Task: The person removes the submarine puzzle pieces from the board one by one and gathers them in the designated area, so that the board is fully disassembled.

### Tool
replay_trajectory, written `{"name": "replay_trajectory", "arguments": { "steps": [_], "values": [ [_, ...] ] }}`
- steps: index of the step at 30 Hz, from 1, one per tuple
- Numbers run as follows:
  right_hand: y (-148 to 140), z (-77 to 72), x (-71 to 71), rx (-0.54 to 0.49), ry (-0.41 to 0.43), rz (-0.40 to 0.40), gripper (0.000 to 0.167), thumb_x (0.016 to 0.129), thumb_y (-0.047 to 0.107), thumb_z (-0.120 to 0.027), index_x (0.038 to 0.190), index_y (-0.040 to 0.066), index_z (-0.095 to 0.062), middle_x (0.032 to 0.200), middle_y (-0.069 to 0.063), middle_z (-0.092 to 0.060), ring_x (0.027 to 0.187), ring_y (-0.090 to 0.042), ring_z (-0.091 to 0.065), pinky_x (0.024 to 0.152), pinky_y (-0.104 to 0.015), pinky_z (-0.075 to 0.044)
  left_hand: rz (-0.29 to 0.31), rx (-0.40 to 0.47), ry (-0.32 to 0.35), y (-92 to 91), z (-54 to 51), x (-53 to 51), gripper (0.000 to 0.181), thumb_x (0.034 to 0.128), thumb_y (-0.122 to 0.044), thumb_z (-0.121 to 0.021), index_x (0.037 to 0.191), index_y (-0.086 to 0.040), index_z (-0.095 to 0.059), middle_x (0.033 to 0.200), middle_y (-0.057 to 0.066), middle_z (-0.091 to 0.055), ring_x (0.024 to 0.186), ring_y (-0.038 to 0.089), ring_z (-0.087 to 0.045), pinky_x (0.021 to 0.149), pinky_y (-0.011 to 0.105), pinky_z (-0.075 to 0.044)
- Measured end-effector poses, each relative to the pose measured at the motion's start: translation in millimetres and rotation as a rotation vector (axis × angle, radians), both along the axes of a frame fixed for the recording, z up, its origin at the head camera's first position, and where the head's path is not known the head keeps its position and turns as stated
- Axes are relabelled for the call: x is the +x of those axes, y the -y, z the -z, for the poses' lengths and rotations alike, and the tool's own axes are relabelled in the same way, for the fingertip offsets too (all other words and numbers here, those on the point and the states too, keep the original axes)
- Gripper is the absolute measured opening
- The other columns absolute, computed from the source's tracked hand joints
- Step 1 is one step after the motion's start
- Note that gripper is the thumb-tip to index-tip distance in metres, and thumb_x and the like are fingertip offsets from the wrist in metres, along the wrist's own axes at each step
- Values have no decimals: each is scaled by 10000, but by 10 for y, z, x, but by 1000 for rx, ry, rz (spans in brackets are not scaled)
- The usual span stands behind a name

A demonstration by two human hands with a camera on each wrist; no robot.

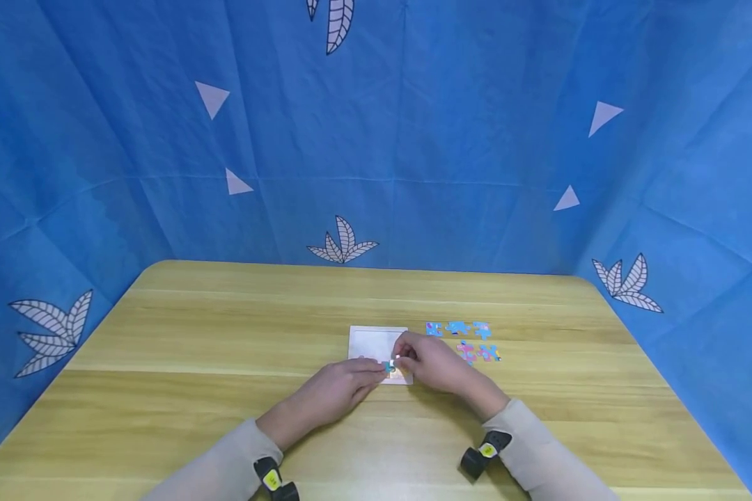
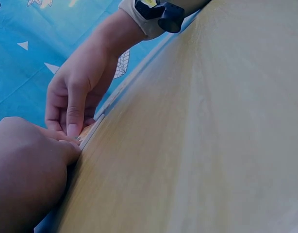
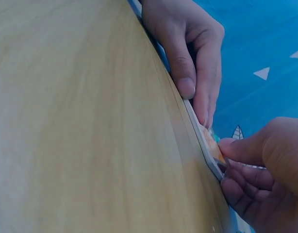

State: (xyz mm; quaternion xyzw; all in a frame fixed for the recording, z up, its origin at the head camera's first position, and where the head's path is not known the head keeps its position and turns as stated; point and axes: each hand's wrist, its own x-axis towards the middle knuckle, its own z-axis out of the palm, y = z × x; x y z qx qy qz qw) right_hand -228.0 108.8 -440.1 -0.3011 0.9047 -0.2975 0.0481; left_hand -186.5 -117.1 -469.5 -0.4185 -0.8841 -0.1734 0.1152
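Note:
A white puzzle tray (image 1: 370,341) lies on the table, with a few coloured pieces (image 1: 393,372) in its near right part. My left hand (image 1: 345,388) reaches over the tray's near edge, and its extended fingertips touch the pieces. At the right side my right hand (image 1: 435,362) pinches a small puzzle piece (image 1: 395,362) between thumb and fingers, just above those pieces. In the left wrist view the right hand (image 2: 81,92) bends down at the tray edge. The right wrist view shows the left hand's fingers (image 3: 202,82) lying along the tray; the held piece is mostly covered.
Right of the tray lie several loose puzzle pieces, among them a blue one (image 1: 457,328) and a pink one (image 1: 466,351). They rest on a wooden table (image 1: 225,334). A blue patterned curtain (image 1: 451,139) hangs behind and along both sides.

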Motion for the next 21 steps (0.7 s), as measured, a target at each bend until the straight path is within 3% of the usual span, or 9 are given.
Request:
{"name": "replay_trajectory", "arguments": {
  "steps": [6, 21],
  "values": [
    [-37, 6, -8, -66, 88, 10, 29, 951, 110, -646, 959, 128, -624, 787, 92, -588, 713, -72, -542, 643, -253, -490, -4, -4, 9, -4, 17, 4, 287, 983, -189, -609, 1248, -107, -679, 1287, 21, -637, 1194, 177, -586, 1030, 318, -456],
    [-174, -44, -25, -163, 88, 33, 77, 967, 206, -640, 941, 134, -651, 829, 82, -623, 784, -97, -578, 733, -290, -511, -7, -6, 11, -12, 3, -1, 286, 978, -183, -614, 1244, -104, -683, 1292, 26, -634, 1196, 181, -586, 1039, 327, -448]
  ]
}}
